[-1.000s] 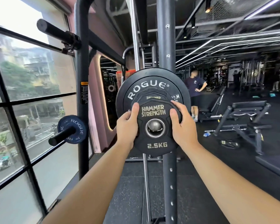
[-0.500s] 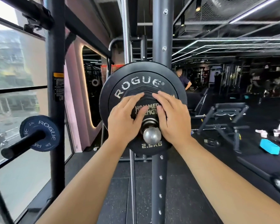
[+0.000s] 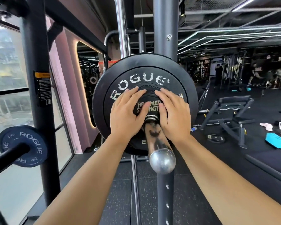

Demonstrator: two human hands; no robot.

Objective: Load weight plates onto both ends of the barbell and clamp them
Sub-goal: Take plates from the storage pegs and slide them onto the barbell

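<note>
At the centre of the frame, the small Hammer Strength plate sits on the barbell sleeve, seemingly up against the large Rogue bumper plate behind it. The left hand and right hand lie flat on its face, fingers straight, pressing either side of the sleeve and gripping nothing. I judge this end's plates loaded. No clamp shows, and the far end is out of view, so clamping at least remains. The small plate is matte black and faceted, with worn gold lettering. The bumper is round and rubbery, its white letters scuffed. The sleeve is polished steel, dome-ended. At lower left, a blue Rogue plate hangs on a peg.
</note>
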